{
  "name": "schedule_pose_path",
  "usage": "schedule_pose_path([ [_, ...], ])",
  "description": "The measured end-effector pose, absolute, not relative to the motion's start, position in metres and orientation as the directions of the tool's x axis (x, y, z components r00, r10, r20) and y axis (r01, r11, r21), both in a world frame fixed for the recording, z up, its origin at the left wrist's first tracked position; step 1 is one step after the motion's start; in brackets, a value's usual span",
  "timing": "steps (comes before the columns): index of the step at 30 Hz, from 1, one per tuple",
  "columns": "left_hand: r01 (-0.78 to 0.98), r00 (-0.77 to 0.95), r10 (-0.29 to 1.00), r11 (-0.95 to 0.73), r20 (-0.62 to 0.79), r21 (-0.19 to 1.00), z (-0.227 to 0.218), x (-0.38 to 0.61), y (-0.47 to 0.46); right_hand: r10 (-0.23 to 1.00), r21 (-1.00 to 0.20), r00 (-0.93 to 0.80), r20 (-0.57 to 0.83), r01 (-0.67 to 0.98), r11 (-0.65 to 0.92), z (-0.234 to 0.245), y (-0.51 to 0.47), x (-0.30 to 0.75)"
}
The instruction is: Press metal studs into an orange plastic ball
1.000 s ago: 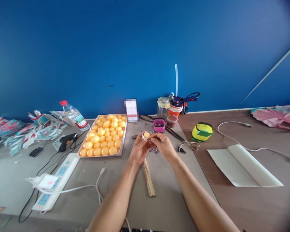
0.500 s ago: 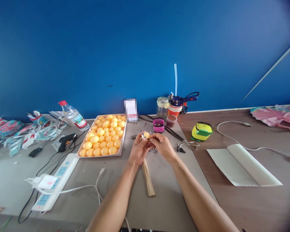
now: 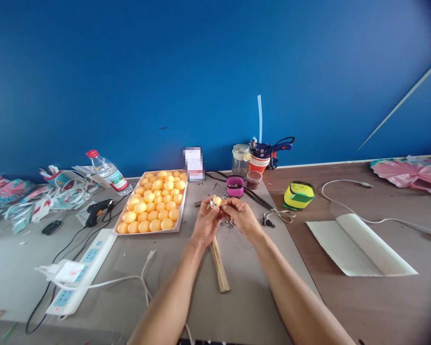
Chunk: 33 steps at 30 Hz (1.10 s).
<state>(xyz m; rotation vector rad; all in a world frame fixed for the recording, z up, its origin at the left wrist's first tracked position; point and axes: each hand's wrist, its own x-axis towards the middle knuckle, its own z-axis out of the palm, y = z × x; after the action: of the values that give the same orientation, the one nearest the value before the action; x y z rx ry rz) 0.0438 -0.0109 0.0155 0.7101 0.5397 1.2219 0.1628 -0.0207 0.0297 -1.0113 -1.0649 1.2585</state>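
Observation:
Both my hands meet over the middle of the grey table mat. My left hand (image 3: 205,224) pinches a small orange ball (image 3: 217,201) with a shiny bit on its left side. My right hand (image 3: 241,215) has its fingertips closed against the same ball from the right. Under the hands lies a little heap of small metal pieces (image 3: 229,222). A tray (image 3: 182,209) filled with several orange balls sits just left of my left hand. A bundle of wooden sticks (image 3: 220,266) lies below my hands.
A pink pot (image 3: 235,186), a brown-lidded tub (image 3: 254,178), a glass jar (image 3: 241,160) and an orange cup (image 3: 259,163) stand behind the hands. A power strip (image 3: 81,268), glue gun (image 3: 97,209) and bottle (image 3: 107,172) lie left; a yellow-green tape measure (image 3: 299,194), white cable and paper sheet (image 3: 359,246) lie right.
The hands stay together on the ball with only tiny finger shifts. The whole view has drifted slightly.

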Motion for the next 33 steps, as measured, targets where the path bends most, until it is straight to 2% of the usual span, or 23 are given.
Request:
schedule_pose_path([
  [16, -0.634, 0.274, 0.962, 0.176, 0.006, 0.753, 0.0150, 0.0446, -0.0108, 0.999, -0.985, 0.019, 0.030, -0.171, 0.032, 0.0314, -0.0220, 0.1627],
  [25, -0.617, 0.244, 0.970, 0.138, 0.022, 0.775, 0.0102, 0.0469, -0.0112, 0.997, -0.985, 0.081, -0.016, -0.174, -0.002, 0.0322, -0.0218, 0.1599],
  [30, -0.611, 0.239, 0.970, 0.109, 0.052, 0.785, 0.0114, 0.0494, -0.0125, 0.992, -0.976, 0.121, -0.040, -0.218, -0.013, 0.0267, -0.0185, 0.1565],
  [33, -0.616, 0.248, 0.968, 0.120, 0.048, 0.778, 0.0136, 0.0488, -0.0130, 0.996, -0.960, 0.080, -0.040, -0.281, -0.016, 0.0267, -0.0173, 0.1578],
])
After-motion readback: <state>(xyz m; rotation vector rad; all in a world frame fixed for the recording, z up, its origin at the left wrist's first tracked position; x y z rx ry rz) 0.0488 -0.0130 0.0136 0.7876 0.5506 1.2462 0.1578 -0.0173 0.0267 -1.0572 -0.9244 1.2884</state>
